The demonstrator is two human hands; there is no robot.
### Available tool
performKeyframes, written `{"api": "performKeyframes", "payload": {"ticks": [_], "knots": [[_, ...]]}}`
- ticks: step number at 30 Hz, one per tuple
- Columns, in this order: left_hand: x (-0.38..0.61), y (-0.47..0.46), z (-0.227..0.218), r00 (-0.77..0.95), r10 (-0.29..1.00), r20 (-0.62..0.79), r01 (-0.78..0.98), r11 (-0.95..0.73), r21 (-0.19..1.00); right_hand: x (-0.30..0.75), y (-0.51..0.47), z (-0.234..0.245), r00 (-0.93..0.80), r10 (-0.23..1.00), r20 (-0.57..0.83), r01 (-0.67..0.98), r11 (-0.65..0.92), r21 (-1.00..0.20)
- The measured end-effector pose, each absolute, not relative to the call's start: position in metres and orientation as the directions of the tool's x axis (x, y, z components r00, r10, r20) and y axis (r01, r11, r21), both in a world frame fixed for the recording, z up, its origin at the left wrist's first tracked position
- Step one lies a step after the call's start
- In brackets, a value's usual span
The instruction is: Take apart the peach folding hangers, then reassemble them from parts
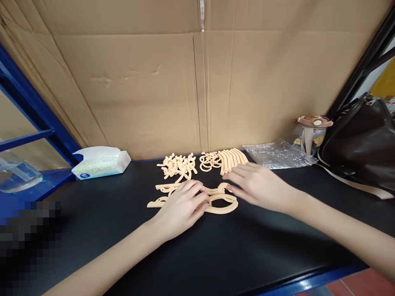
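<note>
In the middle of the black table lie beige plastic pieces that look like parts of folding hangers. My left hand rests over them, fingers closed together on a beige hanger part whose curved loop comes out on its right. Long flat ends of other hanger pieces show to its left. What lies beneath the palm is hidden. My right hand hovers palm down with fingers apart, its fingertips close to the end of a second curved piece. Whether it touches that piece is unclear.
Behind my hands are a heap of small beige hooks, some curved pieces and a row of beige bars. A tissue pack stands left. Right are a clear plastic bag, a bottle and a dark bag. Cardboard walls the back.
</note>
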State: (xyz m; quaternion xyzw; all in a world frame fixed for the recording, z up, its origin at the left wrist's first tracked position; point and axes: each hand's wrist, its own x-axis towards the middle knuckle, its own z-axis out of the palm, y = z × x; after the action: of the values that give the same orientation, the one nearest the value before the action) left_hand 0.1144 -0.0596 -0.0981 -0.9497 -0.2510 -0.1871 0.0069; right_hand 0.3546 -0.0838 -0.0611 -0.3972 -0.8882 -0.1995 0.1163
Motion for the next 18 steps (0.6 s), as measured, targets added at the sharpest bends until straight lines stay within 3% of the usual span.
{"api": "performKeyframes", "payload": {"ticks": [4,10,18], "knots": [[0.113,-0.065,-0.101,0.815,0.463,0.349,0.454,-0.884,0.114,0.345,-0.076,-0.083,-0.710,0.606,0.358,0.692,0.694,0.199],[0.117,-0.076,-0.103,0.837,0.420,0.350,0.407,-0.906,0.114,0.349,-0.079,-0.103,-0.690,0.644,0.329,0.683,0.731,0.002],[0.116,-0.083,-0.103,0.869,0.345,0.354,0.328,-0.938,0.109,0.357,-0.076,-0.101,-0.714,0.646,0.270,0.655,0.753,-0.072]]}}
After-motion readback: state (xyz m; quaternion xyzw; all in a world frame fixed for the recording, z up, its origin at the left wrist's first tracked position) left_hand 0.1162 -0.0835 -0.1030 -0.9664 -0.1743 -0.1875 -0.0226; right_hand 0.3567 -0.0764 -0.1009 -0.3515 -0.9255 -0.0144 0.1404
